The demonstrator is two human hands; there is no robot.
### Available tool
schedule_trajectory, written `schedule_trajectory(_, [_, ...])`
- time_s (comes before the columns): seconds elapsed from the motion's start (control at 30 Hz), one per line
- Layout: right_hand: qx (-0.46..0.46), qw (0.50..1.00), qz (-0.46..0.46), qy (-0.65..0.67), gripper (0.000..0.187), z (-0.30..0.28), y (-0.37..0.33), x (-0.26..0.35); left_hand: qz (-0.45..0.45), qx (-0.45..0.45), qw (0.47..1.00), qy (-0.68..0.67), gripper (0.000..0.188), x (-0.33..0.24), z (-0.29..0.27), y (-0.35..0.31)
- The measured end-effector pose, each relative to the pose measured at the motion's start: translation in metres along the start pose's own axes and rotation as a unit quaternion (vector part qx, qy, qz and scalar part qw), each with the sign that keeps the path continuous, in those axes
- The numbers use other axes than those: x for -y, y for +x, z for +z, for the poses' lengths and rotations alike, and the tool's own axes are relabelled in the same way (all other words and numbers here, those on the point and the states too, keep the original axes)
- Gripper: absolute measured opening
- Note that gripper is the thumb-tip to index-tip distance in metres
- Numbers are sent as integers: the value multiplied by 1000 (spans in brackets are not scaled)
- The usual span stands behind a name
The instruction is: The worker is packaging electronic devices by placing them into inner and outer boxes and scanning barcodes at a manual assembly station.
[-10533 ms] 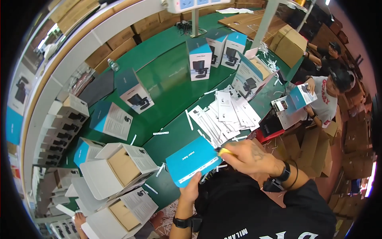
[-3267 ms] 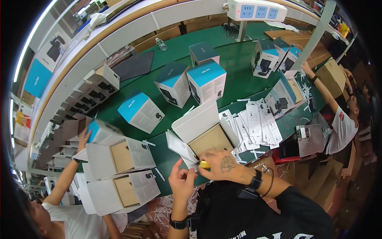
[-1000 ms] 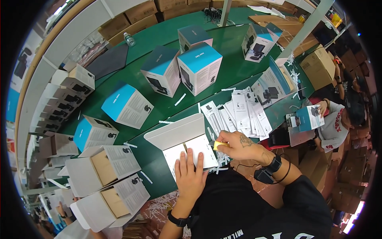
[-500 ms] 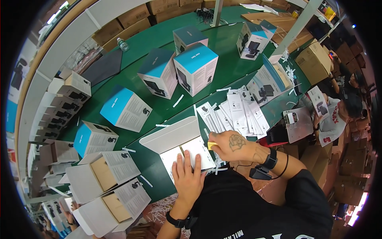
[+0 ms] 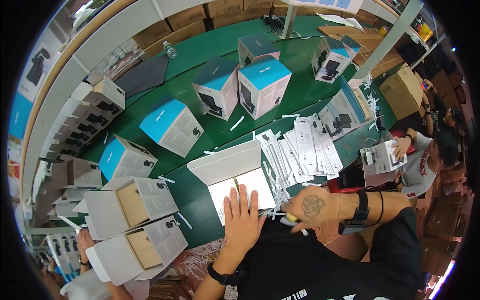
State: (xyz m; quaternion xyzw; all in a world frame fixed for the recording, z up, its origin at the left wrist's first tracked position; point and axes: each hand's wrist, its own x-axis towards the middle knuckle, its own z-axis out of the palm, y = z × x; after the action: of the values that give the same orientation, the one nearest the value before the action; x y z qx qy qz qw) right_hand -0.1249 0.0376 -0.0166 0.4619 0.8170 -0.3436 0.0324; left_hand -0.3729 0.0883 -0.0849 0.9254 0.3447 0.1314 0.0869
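Note:
An open white carton (image 5: 225, 162) lies before me on the green bench, its flap raised on the far side. My left hand (image 5: 243, 220) rests flat on the white panels inside it, fingers stretched out. Just right of the carton, close to my body, my right hand (image 5: 314, 207) is closed around a small yellow object (image 5: 291, 218). Motion blurs that object, and a pale strip shows beside it; its kind is unclear. Beyond the carton's right side lies a heap of folded white leaflets (image 5: 305, 150), with loose paper strips around it.
Blue-topped boxes (image 5: 172, 127) stand about the green bench (image 5: 197, 197). Two open cartons (image 5: 157, 245) with brown inserts are at the near left. Another open box (image 5: 340, 117) stands past the leaflets. A co-worker (image 5: 425, 160) handles a white box (image 5: 387, 157) at the right.
My right hand has pulled away from the carton's right edge, toward me and to the right, with the yellow object. My left hand stays on the carton. The view has shifted slightly.

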Motion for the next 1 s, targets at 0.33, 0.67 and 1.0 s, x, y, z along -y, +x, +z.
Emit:
schedule_trajectory(0.33, [-269, 961, 54, -31, 23, -42, 59, 42, 49, -170, 982, -73, 50, 12, 6, -15])
schedule_trajectory(0.67, [-226, 968, 63, 87, 21, -9, 151, 37, 98, -267, 956, -67, 28, 27, 32, -26])
schedule_trajectory(1.0, [-308, 944, 35, -115, 23, 18, 168, 50, 117, -294, 944, -91, 22, 35, 37, -22])
